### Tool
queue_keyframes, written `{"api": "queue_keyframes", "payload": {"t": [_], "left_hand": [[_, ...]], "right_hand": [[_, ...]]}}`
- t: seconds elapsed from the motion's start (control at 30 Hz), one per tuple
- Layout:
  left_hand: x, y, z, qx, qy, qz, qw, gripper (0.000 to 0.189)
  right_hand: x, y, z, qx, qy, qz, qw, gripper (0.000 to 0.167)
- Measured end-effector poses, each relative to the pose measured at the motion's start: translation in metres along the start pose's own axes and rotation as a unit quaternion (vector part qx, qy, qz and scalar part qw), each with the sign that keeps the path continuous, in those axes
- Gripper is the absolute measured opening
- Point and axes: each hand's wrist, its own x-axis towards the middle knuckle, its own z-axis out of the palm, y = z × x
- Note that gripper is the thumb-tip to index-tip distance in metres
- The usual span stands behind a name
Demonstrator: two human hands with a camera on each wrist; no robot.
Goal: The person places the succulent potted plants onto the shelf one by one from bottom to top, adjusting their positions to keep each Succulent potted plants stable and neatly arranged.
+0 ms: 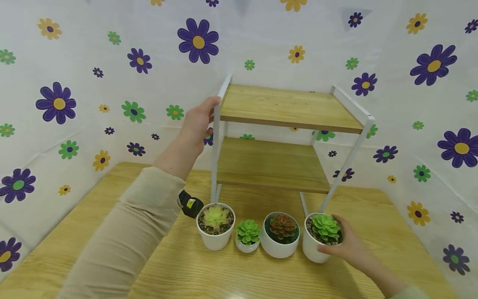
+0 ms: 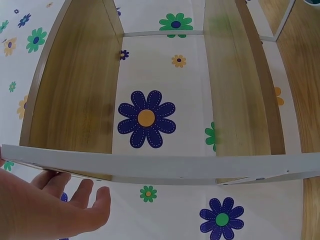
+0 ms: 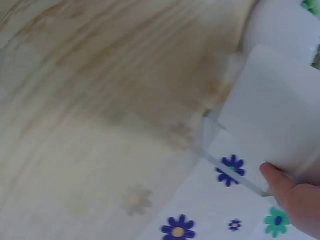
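A two-tier shelf rack [image 1: 274, 164] with wooden boards and white metal sides stands on the table. My left hand [image 1: 198, 122] grips the top of its left side, fingers reaching round the white bar [image 2: 165, 165]. At the right end of a row of pots, my right hand [image 1: 349, 243] holds a white potted succulent [image 1: 315, 247] with bright green leaves, thumb in front and fingers behind the rim. The right wrist view shows the white pot [image 3: 280, 110] against the thumb [image 3: 280, 182]. To its left stand a reddish succulent [image 1: 281, 245], a small green succulent [image 1: 247, 247] and a pale yellow-green one [image 1: 214, 238].
A black object with a yellow label [image 1: 190, 203] lies beside the rack's left leg. The wooden table [image 1: 179, 265] reaches back to a white flower-print cloth [image 1: 142, 25] that hangs behind and along both sides.
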Motion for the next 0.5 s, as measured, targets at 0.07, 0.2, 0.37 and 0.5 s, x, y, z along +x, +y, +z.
{"api": "queue_keyframes", "payload": {"t": [0.07, 0.2, 0.37, 0.5], "left_hand": [[0.001, 0.0, 0.002, -0.006, 0.002, -0.002, 1.0, 0.045], [0.001, 0.0, 0.004, -0.002, 0.006, 0.001, 1.0, 0.046], [0.002, 0.0, 0.003, 0.001, 0.004, 0.006, 1.0, 0.045], [0.002, 0.001, 0.002, -0.012, 0.0, 0.001, 0.9999, 0.043]], "right_hand": [[-0.006, -0.005, -0.006, -0.008, 0.002, -0.002, 1.0, 0.1], [-0.016, -0.023, -0.021, -0.01, -0.005, -0.023, 0.9997, 0.099], [-0.018, -0.062, -0.037, -0.002, -0.01, -0.062, 0.998, 0.097], [-0.011, -0.102, -0.046, 0.011, -0.013, -0.076, 0.9969, 0.099]]}}
